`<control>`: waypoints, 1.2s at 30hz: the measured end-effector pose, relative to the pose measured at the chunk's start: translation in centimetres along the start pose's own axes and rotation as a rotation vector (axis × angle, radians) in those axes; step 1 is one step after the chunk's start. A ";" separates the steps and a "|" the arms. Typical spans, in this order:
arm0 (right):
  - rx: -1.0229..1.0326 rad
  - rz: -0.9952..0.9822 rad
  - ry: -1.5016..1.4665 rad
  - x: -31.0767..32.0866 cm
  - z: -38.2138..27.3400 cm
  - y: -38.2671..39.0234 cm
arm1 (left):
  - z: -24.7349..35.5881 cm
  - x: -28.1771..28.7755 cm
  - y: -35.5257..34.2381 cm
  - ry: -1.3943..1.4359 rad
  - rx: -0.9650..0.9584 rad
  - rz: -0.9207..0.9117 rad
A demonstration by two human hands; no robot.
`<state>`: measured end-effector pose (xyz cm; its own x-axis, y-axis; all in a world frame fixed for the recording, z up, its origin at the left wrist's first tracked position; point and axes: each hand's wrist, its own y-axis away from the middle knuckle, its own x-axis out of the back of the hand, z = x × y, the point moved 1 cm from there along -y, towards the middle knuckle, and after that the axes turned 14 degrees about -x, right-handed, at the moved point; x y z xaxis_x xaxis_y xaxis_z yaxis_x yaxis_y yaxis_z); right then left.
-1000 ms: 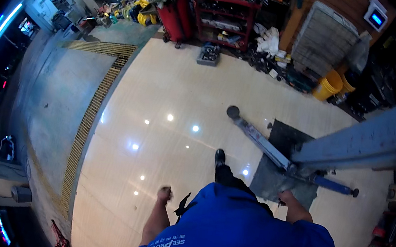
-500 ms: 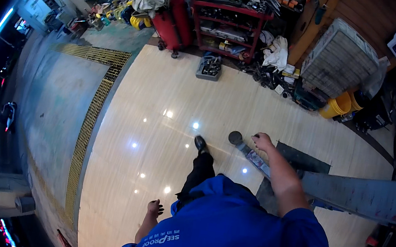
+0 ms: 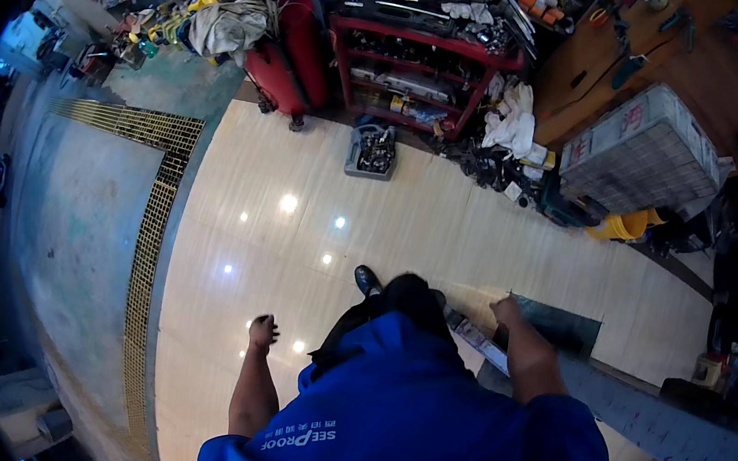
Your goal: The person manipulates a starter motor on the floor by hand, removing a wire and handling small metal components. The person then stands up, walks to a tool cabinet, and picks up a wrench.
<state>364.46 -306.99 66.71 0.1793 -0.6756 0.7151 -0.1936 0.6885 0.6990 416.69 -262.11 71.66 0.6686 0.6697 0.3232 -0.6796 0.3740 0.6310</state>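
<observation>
My left hand (image 3: 262, 332) hangs over the pale floor to the left of my body, holding nothing that I can see. Its darkened fingers are loosely bent and a little apart. On the other side, my right hand (image 3: 504, 310) is held out above a grey metal lift arm (image 3: 478, 340), near a dark floor plate (image 3: 561, 329). Its fingers are too dark and bunched to read, and whether it touches the lift arm cannot be told. Ahead on the floor, apart from both hands, lies an opened grey tool case (image 3: 372, 152) with dark metal pieces in it.
A red tool cart (image 3: 403, 114) loaded with tools stands ahead. Red cylindrical tanks (image 3: 293, 62) are left of it. A grey crate (image 3: 645, 155), yellow buckets (image 3: 623, 225) and a wooden workbench (image 3: 691, 49) are at the right. Yellow floor grating (image 3: 152, 230) runs along the left.
I have moved forward, so the cart and tool case appear nearer. My left hand has swung forward. My right hand has come back toward my body, and a leg has stepped ahead.
</observation>
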 end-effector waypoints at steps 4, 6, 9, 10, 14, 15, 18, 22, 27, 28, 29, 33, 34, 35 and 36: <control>-0.141 -0.078 -0.290 9.5 -8.0 -7.9 | 10.2 -1.9 -5.5 -0.015 -0.047 0.039; -0.009 0.046 -0.192 13.6 -12.9 -12.9 | 13.5 -2.4 -7.7 -0.036 -0.078 0.026; 0.084 0.217 -0.297 19.9 -20.2 -20.9 | 14.3 -3.0 -9.5 0.016 -0.040 0.053; 0.078 0.247 -0.277 22.3 -22.0 -24.2 | 14.5 -3.9 -9.7 0.030 -0.045 0.055; 0.160 0.357 -0.217 32.8 -34.4 -31.7 | 9.8 -1.0 -5.5 -0.159 0.041 0.032; 0.095 0.570 -0.327 34.6 -33.1 -36.9 | 10.2 -2.4 -6.4 -0.057 0.139 0.037; 0.138 0.704 -0.134 40.2 -39.0 -43.1 | 11.0 -1.3 -1.5 -0.243 0.312 -0.104; 0.056 0.415 -0.177 45.9 -42.3 -51.2 | 18.4 -3.7 1.2 -0.331 0.577 -0.103; -0.020 0.149 -0.088 49.4 -43.8 -57.6 | 29.1 -10.3 -5.1 -0.414 0.680 -0.115; -0.029 0.149 -0.079 48.7 -43.8 -58.2 | 29.2 -9.8 -5.5 -0.429 0.651 -0.151; -0.027 0.159 -0.081 48.8 -43.8 -58.7 | 28.8 -9.8 -6.4 -0.359 0.664 -0.076; -0.049 0.185 -0.083 49.0 -42.2 -60.0 | 29.4 -10.3 -10.3 -0.208 0.618 0.028; -0.043 0.181 -0.079 49.0 -42.0 -60.5 | 29.8 -10.6 -10.5 -0.204 0.619 0.033; -0.034 0.177 -0.067 48.9 -41.8 -60.9 | 30.1 -10.9 -10.5 -0.201 0.619 0.037; -0.038 0.187 -0.074 49.1 -41.2 -61.0 | 30.7 -10.9 -11.2 -0.206 0.603 0.035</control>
<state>424.86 -371.29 59.51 0.0717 -0.5517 0.8310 -0.1799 0.8123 0.5548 426.32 -293.28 82.71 0.7345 0.5150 0.4420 -0.4529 -0.1131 0.8844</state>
